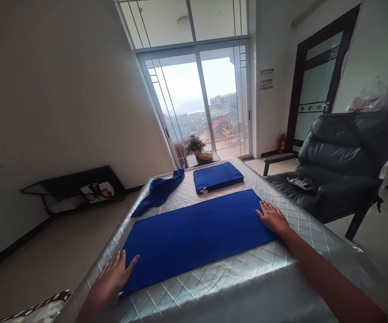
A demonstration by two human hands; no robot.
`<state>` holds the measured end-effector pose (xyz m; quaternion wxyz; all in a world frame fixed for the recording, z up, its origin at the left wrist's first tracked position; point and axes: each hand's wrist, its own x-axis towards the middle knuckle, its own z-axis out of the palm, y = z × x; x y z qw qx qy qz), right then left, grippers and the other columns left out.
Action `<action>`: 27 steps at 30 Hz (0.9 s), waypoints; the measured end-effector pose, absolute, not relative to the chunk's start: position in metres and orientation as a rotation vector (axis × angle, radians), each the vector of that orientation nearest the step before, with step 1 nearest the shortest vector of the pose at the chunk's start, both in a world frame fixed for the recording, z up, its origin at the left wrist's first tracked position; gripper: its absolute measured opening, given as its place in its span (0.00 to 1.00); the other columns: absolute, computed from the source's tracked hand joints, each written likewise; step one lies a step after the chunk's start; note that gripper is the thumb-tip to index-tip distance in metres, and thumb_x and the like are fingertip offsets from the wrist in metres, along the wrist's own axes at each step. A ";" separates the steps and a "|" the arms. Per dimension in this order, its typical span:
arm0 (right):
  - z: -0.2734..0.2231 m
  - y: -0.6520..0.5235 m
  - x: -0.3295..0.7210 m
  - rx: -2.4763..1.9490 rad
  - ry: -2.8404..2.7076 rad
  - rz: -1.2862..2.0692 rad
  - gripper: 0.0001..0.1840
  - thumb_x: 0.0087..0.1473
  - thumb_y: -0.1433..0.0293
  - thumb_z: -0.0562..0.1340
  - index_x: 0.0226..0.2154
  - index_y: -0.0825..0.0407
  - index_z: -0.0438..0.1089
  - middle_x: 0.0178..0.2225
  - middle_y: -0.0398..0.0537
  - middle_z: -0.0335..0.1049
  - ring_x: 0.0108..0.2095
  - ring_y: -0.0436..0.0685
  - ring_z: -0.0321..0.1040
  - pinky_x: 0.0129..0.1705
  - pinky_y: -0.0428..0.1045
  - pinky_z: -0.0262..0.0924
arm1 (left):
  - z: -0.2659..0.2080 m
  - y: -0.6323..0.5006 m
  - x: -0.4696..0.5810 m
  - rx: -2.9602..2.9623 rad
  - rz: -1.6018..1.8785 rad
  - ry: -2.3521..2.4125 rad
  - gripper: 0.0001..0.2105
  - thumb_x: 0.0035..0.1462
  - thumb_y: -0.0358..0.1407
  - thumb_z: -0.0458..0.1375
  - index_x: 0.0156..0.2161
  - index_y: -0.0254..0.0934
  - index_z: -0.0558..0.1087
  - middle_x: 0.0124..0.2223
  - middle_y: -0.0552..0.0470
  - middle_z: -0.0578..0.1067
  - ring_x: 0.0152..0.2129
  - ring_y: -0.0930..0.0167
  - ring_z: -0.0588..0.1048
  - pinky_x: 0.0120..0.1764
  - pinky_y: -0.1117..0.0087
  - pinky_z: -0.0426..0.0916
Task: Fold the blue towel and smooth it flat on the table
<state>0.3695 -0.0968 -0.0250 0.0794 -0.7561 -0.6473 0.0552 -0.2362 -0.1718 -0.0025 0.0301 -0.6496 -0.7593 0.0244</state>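
Observation:
A blue cloth [197, 233], folded into a long flat rectangle, lies across the plastic-covered mattress [214, 280]. At its left end rests my left hand [115, 273], fingers extended and thumb spread over the cloth's edge. My right hand [272, 216] lies flat at the opposite end, its thumb on the fabric. Neither hand grips anything. Beyond the cloth sits a neatly folded blue stack [218, 176] with a small white tag at its near corner. Left of that stack, another blue cloth [162, 190] lies crumpled near the mattress edge.
A dark recliner [338, 157] stands close along the right side, with a corded device [299, 183] on its seat. Behind the mattress is a small table [202, 159] bearing a potted plant [195, 144]. A low black rack [82, 186] stands by the left wall.

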 end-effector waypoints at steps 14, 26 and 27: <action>-0.022 -0.100 0.368 -2.281 -1.925 0.117 0.37 0.64 0.56 0.40 0.69 0.59 0.44 0.71 0.50 0.39 0.70 0.58 0.37 0.70 0.58 0.32 | 0.003 -0.069 -0.015 -2.682 -0.251 -1.849 0.38 0.67 0.56 0.32 0.69 0.27 0.50 0.71 0.40 0.49 0.69 0.64 0.47 0.68 0.60 0.43; -0.036 -0.094 0.379 -2.297 -1.998 0.005 0.37 0.64 0.56 0.39 0.69 0.58 0.44 0.71 0.50 0.40 0.70 0.58 0.37 0.70 0.59 0.35 | -0.019 -0.048 -0.114 -2.219 -0.183 -2.285 0.39 0.66 0.56 0.30 0.69 0.26 0.49 0.71 0.39 0.48 0.68 0.62 0.48 0.67 0.56 0.44; -0.036 -0.094 0.380 -2.301 -2.004 0.002 0.37 0.64 0.56 0.39 0.69 0.58 0.44 0.71 0.50 0.39 0.71 0.58 0.37 0.70 0.59 0.35 | -0.018 -0.047 -0.121 -2.175 -0.190 -2.319 0.39 0.66 0.56 0.30 0.69 0.25 0.49 0.71 0.38 0.48 0.68 0.62 0.48 0.67 0.56 0.44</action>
